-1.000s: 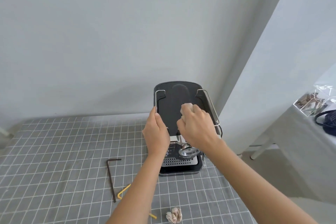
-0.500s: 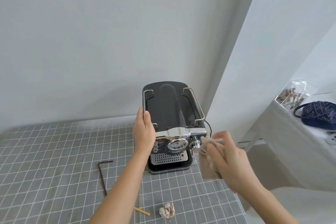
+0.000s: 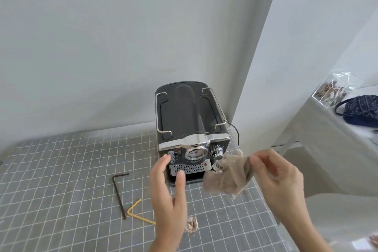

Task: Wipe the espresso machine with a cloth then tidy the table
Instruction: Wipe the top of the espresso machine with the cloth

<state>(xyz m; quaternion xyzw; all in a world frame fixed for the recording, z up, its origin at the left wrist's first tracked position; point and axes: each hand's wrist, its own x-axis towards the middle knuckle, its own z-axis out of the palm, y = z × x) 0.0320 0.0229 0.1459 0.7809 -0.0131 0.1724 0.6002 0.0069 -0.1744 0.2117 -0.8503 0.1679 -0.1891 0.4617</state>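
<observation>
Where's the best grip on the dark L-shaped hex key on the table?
Pinch the long straight arm of the hex key near its middle, coming straight down from above. It lies flat on the tablecloth with bare cloth on both sides there. Avoid the near end, which sits close to the yellow bent straw. The left hand, open and nearest, would likely suit.

Left hand (image 3: 168, 194) hid lower left front of black-and-chrome espresso machine (image 3: 190, 127). Bent yellow straw (image 3: 136, 210) ran behind left wrist. Crumpled beige cloth (image 3: 227, 176) covered machine's lower right corner. Both forearms cut off at bottom edge.
</observation>
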